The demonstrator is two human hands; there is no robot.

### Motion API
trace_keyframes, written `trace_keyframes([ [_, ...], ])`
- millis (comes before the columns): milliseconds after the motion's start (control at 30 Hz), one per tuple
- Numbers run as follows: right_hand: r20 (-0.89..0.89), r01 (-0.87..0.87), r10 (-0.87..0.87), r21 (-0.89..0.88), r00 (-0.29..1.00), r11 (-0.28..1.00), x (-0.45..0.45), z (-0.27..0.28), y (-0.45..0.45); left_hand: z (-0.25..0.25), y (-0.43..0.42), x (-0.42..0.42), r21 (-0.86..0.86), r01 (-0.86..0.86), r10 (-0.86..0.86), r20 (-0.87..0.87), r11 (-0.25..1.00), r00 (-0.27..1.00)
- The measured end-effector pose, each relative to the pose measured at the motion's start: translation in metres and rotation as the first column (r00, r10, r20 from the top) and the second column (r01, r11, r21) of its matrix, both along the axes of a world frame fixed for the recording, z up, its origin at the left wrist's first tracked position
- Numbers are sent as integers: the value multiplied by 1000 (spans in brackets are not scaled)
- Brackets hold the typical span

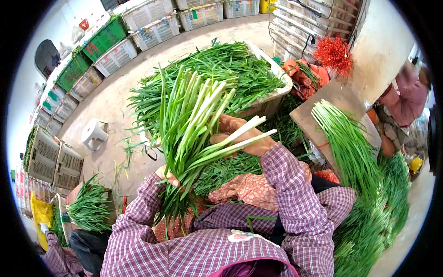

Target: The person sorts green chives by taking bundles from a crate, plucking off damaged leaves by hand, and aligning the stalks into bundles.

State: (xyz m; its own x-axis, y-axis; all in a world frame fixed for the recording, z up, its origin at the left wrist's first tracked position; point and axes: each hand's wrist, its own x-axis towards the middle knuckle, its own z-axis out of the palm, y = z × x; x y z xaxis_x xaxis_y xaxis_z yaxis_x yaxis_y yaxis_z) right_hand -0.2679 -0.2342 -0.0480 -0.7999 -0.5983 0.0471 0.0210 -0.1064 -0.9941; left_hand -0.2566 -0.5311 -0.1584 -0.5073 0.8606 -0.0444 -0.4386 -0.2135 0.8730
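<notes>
There you are with a thick green bunch [189, 124] up in front of you, between your lap and the near edge of the white crate [284, 83], which is heaped with loose leaves [221, 60]. Your left hand [170, 177] is closed around its leafy lower part. Your right hand [242, 134] is folded in on the stems from the right, its fingertips partly hidden behind them.

Here's the line that counts: the bunch's long axis runs away from you, leafy tips down by your lap, pale ends up and leaning right over the heap. A few stalks [249, 141] break from that line, slanting across your right hand, pale ends pointing toward the board [339, 94]. Your right hand is the nearer one to that board, where a bundle [348, 147] with a red tie [323, 145] lies lengthwise, pale ends close to the far left edge, leaves spilling over the near right edge.

Now the lettering: red marks on the green crates [104, 41] and coloured patches on the stacked white crates [157, 32], but you can't read a word or a brand on any.
</notes>
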Motion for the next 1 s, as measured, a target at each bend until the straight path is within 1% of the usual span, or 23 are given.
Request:
trace_keyframes([
  [67,38,-2,7,-152,999,988,7,5,-4,-5,-1,0,-36,-15,14,-26,999,1000],
  [133,-321,77,-58,45,945,996,1,-5,-6,-16,-5,-1,-109,-66,55,-98,992,994],
  [167,-298,90,-93,-24,950,996,6,-6,-5,-29,-9,0,-175,-158,121,-203,972,972],
  [200,-142,77,-109,-214,984,974,5,-19,-6,-34,-10,-1,-182,-149,112,-200,972,973],
  [233,8,91,-96,-402,995,911,6,-27,-7,-25,-3,1,-189,-176,131,-227,966,965],
  [267,-16,137,-149,-308,989,942,6,-32,-2,-7,-9,-3,4,164,-163,60,987,985],
  [333,-195,269,-263,4,945,963,11,-27,8,-4,-5,1,13,165,-165,93,986,982],
  [367,-315,354,-300,130,900,926,7,-26,11,-4,-5,2,-18,150,-148,67,989,987],
  [433,-560,548,-375,174,739,818,0,-23,20,2,-2,3,-77,135,-132,46,988,990],
  [467,-663,650,-398,179,634,739,-3,-22,24,-1,-7,2,-190,138,-129,59,972,990],
  [500,-686,665,-389,186,615,723,-1,-15,29,0,-10,4,-265,70,-75,-10,962,997],
  [567,-560,696,-458,345,691,629,3,10,40,-2,-16,3,-398,-18,-27,-107,917,994],
  [600,-830,751,-347,124,436,648,2,13,46,-7,-20,1,-458,-34,-30,-132,888,991],
  [667,-816,770,-284,274,503,576,7,20,58,-14,-24,-2,-472,-68,-15,-171,879,985],
  [700,-823,821,-351,222,447,526,5,14,60,-11,-24,0,-471,-89,11,-166,878,986],
  [733,-781,850,-426,243,457,467,5,19,68,-10,-25,1,-469,-110,38,-161,876,986],
  [767,-734,861,-502,225,458,457,-5,9,88,-19,-33,0,-517,-99,40,-125,850,991],
  [800,-510,830,-656,336,557,444,-1,25,101,-24,-42,1,-527,-101,77,-68,844,995],
  [833,-434,851,-734,217,523,478,-2,30,117,-23,-49,4,-519,-126,87,-99,845,991],
  [867,-424,899,-793,183,438,398,-2,32,134,-21,-55,5,-512,-150,97,-130,846,987],
  [900,-461,921,-799,136,386,366,-2,26,152,-24,-61,3,-521,-255,1,-439,815,899],
  [933,-504,943,-797,174,333,284,-3,23,164,-6,-61,13,-617,-209,182,-108,759,977],
  [1000,-448,843,-723,386,527,376,0,9,164,-12,-74,8,-685,-251,90,-262,684,961],
])
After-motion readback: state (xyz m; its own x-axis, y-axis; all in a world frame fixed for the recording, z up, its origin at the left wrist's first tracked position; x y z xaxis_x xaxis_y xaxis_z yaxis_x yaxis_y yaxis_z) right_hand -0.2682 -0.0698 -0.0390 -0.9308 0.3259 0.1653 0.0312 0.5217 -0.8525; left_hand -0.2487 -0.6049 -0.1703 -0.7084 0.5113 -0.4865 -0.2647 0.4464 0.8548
